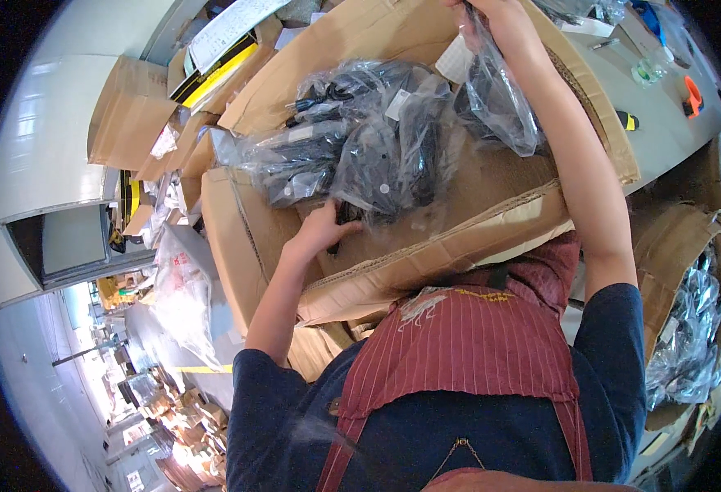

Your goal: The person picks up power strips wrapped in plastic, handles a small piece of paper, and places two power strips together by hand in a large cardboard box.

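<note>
In front of me stands a large open cardboard box holding several clear plastic bags of black parts, some with small white labels and what looks like black cable. My right hand is raised at the box's far right side. Its fingers are closed on the top of a clear plastic bag, which hangs down over dark contents. My left hand reaches into the near left part of the box, below the bagged parts. Its thumb and fingers close around a small black thing, mostly hidden by the hand.
A grey table on the right carries an orange tape-like ring and a clear bottle. Below it, another carton holds plastic-wrapped items. Brown cartons are stacked at the left, near a hanging plastic sheet.
</note>
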Action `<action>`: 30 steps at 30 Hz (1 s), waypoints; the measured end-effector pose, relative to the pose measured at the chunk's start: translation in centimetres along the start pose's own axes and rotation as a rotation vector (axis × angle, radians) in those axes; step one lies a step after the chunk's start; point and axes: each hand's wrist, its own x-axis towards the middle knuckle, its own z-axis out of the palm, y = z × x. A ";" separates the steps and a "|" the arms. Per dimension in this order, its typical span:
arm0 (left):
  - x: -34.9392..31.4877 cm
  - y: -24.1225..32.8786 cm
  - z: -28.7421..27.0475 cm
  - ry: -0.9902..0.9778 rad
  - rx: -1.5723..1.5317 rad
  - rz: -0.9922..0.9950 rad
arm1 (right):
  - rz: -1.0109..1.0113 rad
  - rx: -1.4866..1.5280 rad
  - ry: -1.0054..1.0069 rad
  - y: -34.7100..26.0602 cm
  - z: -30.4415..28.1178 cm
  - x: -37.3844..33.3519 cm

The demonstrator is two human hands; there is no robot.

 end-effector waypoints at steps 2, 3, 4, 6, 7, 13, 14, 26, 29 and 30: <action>0.0 -1.1 0.5 -0.029 0.018 0.001 | -0.031 0.026 -0.054 0.5 -0.3 0.3; -0.1 -1.4 0.8 -0.041 0.050 -0.003 | -0.045 0.014 -0.045 0.6 -0.3 0.5; -0.3 -1.3 0.7 -0.053 0.083 -0.007 | -0.049 0.014 -0.041 0.6 -0.4 0.5; -0.8 -1.2 0.4 -0.044 0.072 0.002 | -0.052 0.022 -0.046 0.5 -0.5 0.5; -1.0 -0.9 0.0 -0.038 0.058 0.010 | -0.054 0.022 -0.043 0.4 -0.6 0.4; -2.2 -0.2 -2.2 0.140 0.138 0.021 | 0.025 0.146 -0.134 0.5 -0.5 0.7; -2.4 0.9 -2.6 0.139 0.139 0.024 | 0.027 0.136 -0.143 0.6 -0.5 0.8; -2.3 6.9 -3.0 0.381 0.086 0.819 | 0.048 0.177 -0.148 0.8 -0.5 1.5; -1.7 9.1 -4.6 0.440 -0.072 0.746 | 0.102 0.294 -0.569 -0.2 -0.2 0.3; -1.5 10.3 -5.3 0.442 -0.076 0.746 | 0.104 0.291 -0.570 -0.8 0.1 -0.5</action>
